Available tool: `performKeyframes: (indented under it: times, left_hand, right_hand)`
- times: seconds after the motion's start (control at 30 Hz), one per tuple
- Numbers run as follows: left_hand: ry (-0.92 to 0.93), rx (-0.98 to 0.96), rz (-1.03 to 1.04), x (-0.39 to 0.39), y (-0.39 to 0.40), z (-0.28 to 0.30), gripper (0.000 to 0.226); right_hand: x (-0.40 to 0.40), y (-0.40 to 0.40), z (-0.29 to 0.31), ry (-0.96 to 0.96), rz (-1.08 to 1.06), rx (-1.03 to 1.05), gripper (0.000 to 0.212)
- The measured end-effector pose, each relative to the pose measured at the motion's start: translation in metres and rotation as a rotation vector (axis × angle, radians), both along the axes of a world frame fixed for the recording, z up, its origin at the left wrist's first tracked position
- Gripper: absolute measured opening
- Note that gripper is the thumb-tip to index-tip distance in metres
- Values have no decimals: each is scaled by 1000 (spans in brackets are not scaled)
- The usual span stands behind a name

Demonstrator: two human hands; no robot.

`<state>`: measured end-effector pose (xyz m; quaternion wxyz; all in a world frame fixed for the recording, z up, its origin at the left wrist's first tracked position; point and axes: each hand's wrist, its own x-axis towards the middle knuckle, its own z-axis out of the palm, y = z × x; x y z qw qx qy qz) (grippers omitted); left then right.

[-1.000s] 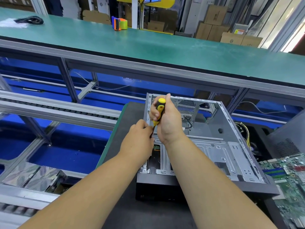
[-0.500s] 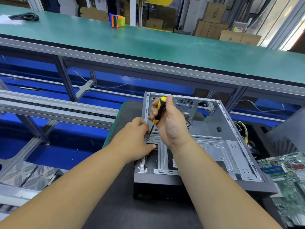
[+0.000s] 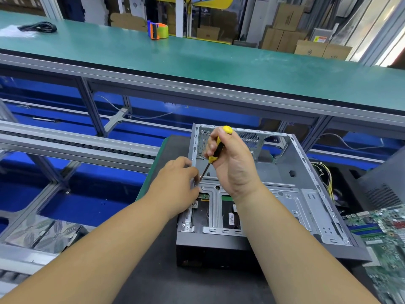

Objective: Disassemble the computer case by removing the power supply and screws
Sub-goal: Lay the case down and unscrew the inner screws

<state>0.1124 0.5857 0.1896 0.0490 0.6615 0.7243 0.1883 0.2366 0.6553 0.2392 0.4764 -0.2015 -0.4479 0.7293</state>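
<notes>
Both hands hold position: right hand (image 3: 232, 163) grips screwdriver (image 3: 215, 150) upright.

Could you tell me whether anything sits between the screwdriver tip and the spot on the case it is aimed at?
Nothing visible blocks the screwdriver; its shaft runs clear down to the case frame edge, where the left hand fingers hide the tip.

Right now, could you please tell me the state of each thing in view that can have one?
Computer case: lying on its side, side panel off, interior exposed.
Screwdriver: tilted, tip down at the case's left edge.
Right hand: grips the screwdriver handle.
Left hand: fingers at the screwdriver tip; whether it pinches anything cannot be told.
Motherboard: out of the case, lying beside it on the right.
Tape dispenser: standing on the green bench.
</notes>
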Motion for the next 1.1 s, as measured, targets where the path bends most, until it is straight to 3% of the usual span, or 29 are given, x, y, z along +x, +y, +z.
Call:
performKeyframes:
  times: [0.1, 0.4, 0.87, 0.97, 1.1]
  left_hand:
    - [95, 25, -14, 6, 4, 2, 14]
    - [641, -138, -20, 30, 12, 13, 33]
    - [844, -258, -15, 38, 18, 10, 35]
    - [599, -205, 39, 32, 19, 10, 29]
    - [-286, -115, 146, 33, 16, 19, 21]
  right_hand:
    - [7, 3, 1, 30, -37, -5, 7]
    - [37, 4, 5, 78, -57, -32, 7]
    - [44, 3, 11, 87, -37, -45, 10]
    - [51, 3, 13, 79, -45, -21, 9]
    - [73, 8, 20, 21, -114, 67, 9]
